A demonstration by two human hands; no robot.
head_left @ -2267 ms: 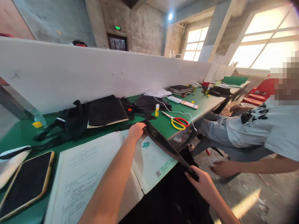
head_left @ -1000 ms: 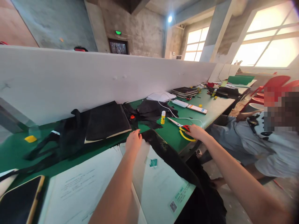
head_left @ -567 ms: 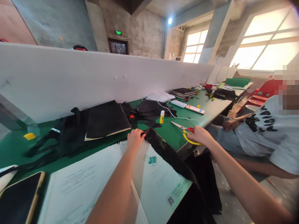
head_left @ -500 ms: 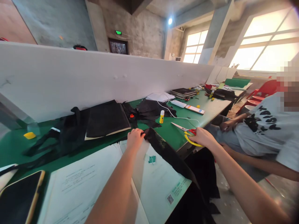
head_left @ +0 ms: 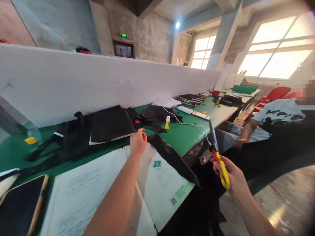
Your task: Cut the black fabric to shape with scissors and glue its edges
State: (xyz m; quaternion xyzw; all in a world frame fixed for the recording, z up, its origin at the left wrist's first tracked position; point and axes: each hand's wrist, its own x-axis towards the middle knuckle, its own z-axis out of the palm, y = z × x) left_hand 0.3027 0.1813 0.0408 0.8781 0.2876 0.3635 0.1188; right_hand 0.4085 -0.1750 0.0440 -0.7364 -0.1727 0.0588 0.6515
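My right hand (head_left: 232, 175) grips scissors (head_left: 222, 172) with yellow and red handles, their blades pointing up beside the table edge. My left hand (head_left: 138, 143) is closed at the top edge of an open book (head_left: 162, 193), fingers curled; what they pinch, if anything, is hidden. Right beside it starts a strip of black cloth (head_left: 172, 157), which runs down along the book's right edge. More black cloth (head_left: 273, 144) spreads out to the right behind the scissors, in front of a seated person.
On the green table (head_left: 180, 141) stand a glue stick (head_left: 167, 122) and a black-covered book (head_left: 110, 126), with black scraps (head_left: 157, 114) around. A phone (head_left: 22, 203) lies at the left, another phone (head_left: 201, 115) farther off. A white partition (head_left: 98, 78) runs behind. The person (head_left: 275, 114) sits at the right.
My right hand has moved right and down, turning the scissors from pointing left to pointing up. Black cloth has swung out to the right. My left hand has shifted slightly left.
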